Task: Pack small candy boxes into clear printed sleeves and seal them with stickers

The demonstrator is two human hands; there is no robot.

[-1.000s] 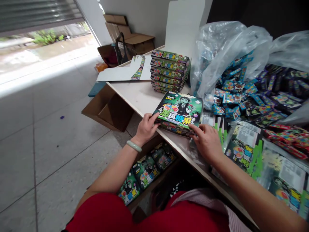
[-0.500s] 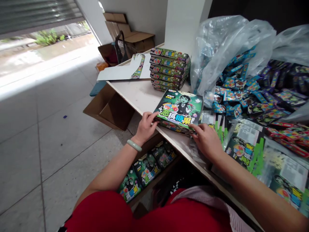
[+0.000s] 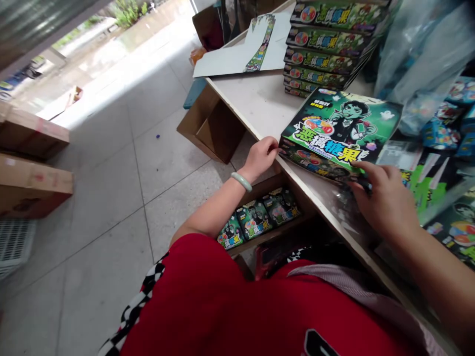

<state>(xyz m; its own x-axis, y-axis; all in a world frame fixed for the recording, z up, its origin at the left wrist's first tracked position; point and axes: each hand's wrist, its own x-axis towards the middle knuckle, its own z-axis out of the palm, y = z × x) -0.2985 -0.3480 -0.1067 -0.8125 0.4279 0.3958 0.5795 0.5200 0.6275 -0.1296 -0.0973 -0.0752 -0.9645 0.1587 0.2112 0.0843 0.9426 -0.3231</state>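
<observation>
On the table (image 3: 256,101), a box (image 3: 339,131) lay near a stack (image 3: 330,47).
The left hand (image 3: 261,157) pinched its left corner; the right hand (image 3: 389,200) gripped the right.

my pale worktable (image 3: 256,101), green box (image 3: 339,123) plonked near the edge closest to me, stack of boxes (image 3: 326,54) just behind, white cardboard (image 3: 224,62) hanging over the far end

There were two hands (image 3: 261,153), one bangle (image 3: 241,181), and one box (image 3: 339,128) between the hands. At least five stacked boxes (image 3: 328,42) showed farther off, and three more lay in one near carton (image 3: 267,187). On the left were at least two shut cartons (image 3: 31,188) and one crate (image 3: 15,244), with one open carton (image 3: 215,133) right of them.
</observation>
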